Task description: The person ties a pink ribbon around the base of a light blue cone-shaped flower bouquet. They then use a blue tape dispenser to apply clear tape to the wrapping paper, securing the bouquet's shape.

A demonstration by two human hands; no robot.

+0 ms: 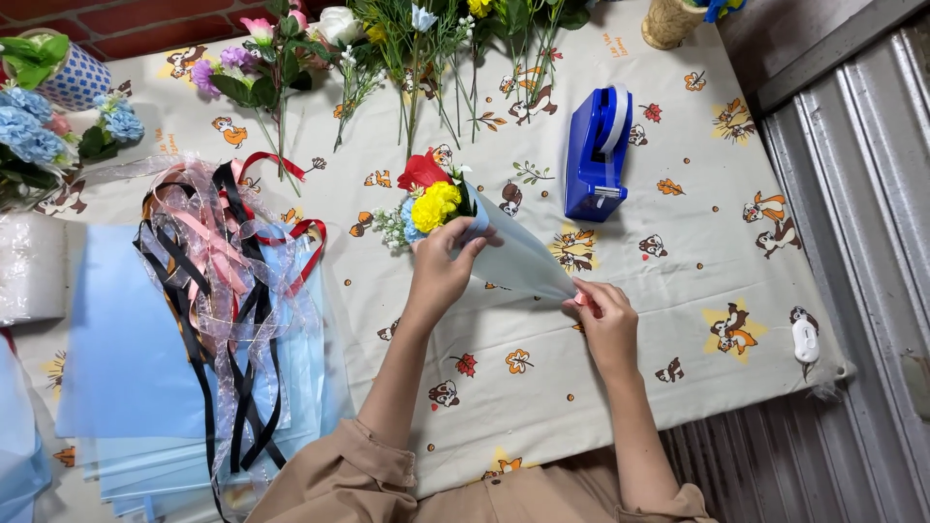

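**me:** Cartoon-print cloth covers the whole surface (601,387), squirrel-ish critters and leaves all over it, with corrugated metal running down the right edge of the frame. From my remote seat I'm looking straight down at both hands.

**other:** ok so what's actually being held?

**me:** Center frame, a small bouquet (431,199), red and yellow blooms with little white and blue bits, sits in the wide end of a pale blue paper cone (518,257). The left hand (441,271) has its grip closed around the cone's upper part, just below the flowers. The right hand (605,315) is pinched on the cone's narrow tip, lower right of center, with something small and pink at the fingertips; can't tell what it is.

**other:** and the stuff around it?

**me:** Just above the right hand stands a blue tape dispenser (596,155), apart from the cone. Along the top edge lie loose stems (417,58) of flowers. Upper left has blue hydrangea-type blooms (29,131) and a blue-checked pot (73,77). Left of center is a tangle of ribbons (228,281), black, pink, red and sheer, lying on a stack of pale blue sheets (116,349). A small white gadget (805,341) sits near the lower right corner of the cloth, and a twine-wrapped container (668,21) at the top right.
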